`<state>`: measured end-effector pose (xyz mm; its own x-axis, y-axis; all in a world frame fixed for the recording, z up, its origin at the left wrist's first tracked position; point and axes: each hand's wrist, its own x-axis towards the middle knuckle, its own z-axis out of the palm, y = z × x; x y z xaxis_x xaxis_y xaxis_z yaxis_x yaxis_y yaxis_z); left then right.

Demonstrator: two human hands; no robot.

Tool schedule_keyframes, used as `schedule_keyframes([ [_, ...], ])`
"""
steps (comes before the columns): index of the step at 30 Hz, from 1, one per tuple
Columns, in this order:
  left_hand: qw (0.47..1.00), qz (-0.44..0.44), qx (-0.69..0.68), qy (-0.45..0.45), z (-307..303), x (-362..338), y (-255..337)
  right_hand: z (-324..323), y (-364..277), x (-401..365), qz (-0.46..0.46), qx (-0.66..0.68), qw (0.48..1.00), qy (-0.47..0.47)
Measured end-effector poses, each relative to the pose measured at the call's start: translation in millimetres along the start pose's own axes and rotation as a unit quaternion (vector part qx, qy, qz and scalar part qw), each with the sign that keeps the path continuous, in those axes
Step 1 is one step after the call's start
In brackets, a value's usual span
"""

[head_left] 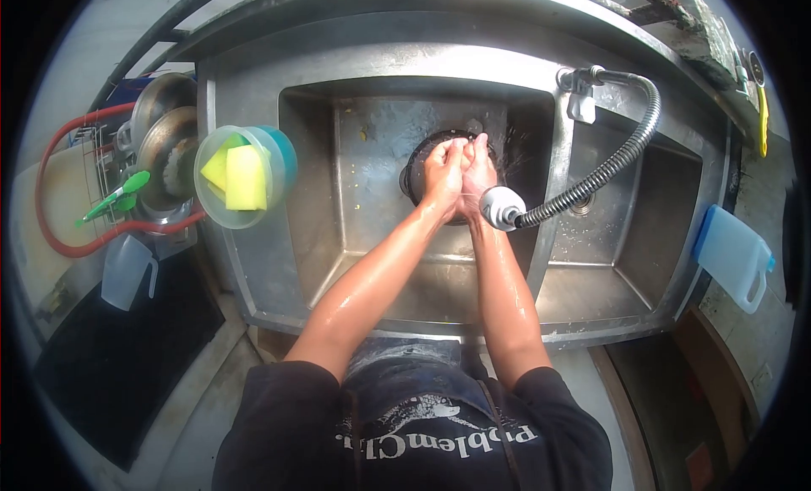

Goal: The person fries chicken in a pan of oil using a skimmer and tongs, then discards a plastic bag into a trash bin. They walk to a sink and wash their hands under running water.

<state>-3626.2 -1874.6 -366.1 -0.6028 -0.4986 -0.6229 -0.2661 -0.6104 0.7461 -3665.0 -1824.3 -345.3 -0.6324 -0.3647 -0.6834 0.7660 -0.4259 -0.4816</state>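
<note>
My left hand (443,174) and my right hand (476,171) are pressed together over the left sink basin (372,229), wet, with fingers pointing away from me and slightly bent. Neither holds any object that I can see. Beside my right wrist hangs the white tap head (502,209), and water splashes around the hands. Beneath them in the basin lies a round black vessel (416,171), mostly hidden; its exact kind does not show.
A flexible metal hose (629,144) arches over the right basin (591,254). On the left ledge stands a clear tub (207,199) with yellow-green sponges (246,178). Further left are metal lids (165,149), a green brush (114,197) and a plastic jug (127,271). A pale blue jerrycan (731,250) stands at right.
</note>
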Motion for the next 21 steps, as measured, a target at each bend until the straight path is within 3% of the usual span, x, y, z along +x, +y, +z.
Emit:
schedule_keyframes([
  [2,0.994,-0.023,-0.108,0.026,4.7,-3.0,1.0,-4.2,-1.7,13.6,-0.035,-0.267,0.961,0.067],
  [3,0.969,-0.152,-0.195,0.015,4.2,-5.6,-4.6,-8.1,6.8,28.3,-0.081,-0.249,0.965,0.034],
  [4,0.967,-0.159,-0.198,0.01,6.3,-10.1,-2.6,-30.1,18.8,56.2,-0.166,-0.204,0.96,-0.097],
  [6,0.93,-0.238,-0.268,-0.08,3.8,-20.1,10.1,-11.5,16.3,47.3,-0.278,-0.426,0.861,0.008],
  [7,0.941,-0.176,-0.266,-0.112,0.8,-17.8,14.1,-1.3,14.3,43.6,-0.306,-0.436,0.846,-0.012],
  [8,0.931,-0.18,-0.288,-0.134,-7.0,-17.5,24.6,2.5,10.4,40.1,-0.333,-0.447,0.83,-0.036],
  [9,0.964,-0.123,-0.203,-0.122,-9.9,-10.4,25.7,-6.9,0.9,34.9,-0.414,-0.572,0.693,-0.149],
  [10,0.986,-0.061,-0.116,-0.107,-14.5,-0.3,28.3,-12.6,-1.8,29.1,-0.43,-0.674,0.566,-0.2],
  [11,0.979,-0.066,-0.05,-0.189,-34.1,19.8,17.8,-8.3,-1.9,14.0,-0.445,-0.695,0.537,-0.174],
  [12,0.979,-0.066,-0.052,-0.184,-34.0,17.0,15.7,-3.7,-1.1,1.4,-0.459,-0.714,0.507,-0.152],
  [14,0.993,-0.09,0.039,-0.061,-23.7,14.2,16.5,-11.3,-8.1,-3.3,-0.473,-0.712,0.486,-0.181],
  [15,0.989,-0.144,-0.014,-0.023,-18.5,12.5,20.0,-15.3,-10.8,-5.5,-0.486,-0.711,0.464,-0.205],
  [18,0.973,-0.211,-0.093,-0.018,-2.9,6.1,28.3,-19.4,-17.7,-13.5,-0.485,-0.693,0.506,-0.168],
  [19,0.967,-0.23,-0.103,-0.025,1.8,3.2,31.2,-20.4,-22.5,-16.8,-0.478,-0.733,0.453,-0.168],
  [20,0.968,-0.228,-0.104,-0.024,5.4,3.1,33.6,-22.2,-22.9,-15.7,-0.479,-0.732,0.453,-0.17],
  [21,0.964,-0.235,-0.126,-0.005,9.3,3.3,35.9,-24.1,-22.6,-14.2,-0.484,-0.697,0.504,-0.16],
])
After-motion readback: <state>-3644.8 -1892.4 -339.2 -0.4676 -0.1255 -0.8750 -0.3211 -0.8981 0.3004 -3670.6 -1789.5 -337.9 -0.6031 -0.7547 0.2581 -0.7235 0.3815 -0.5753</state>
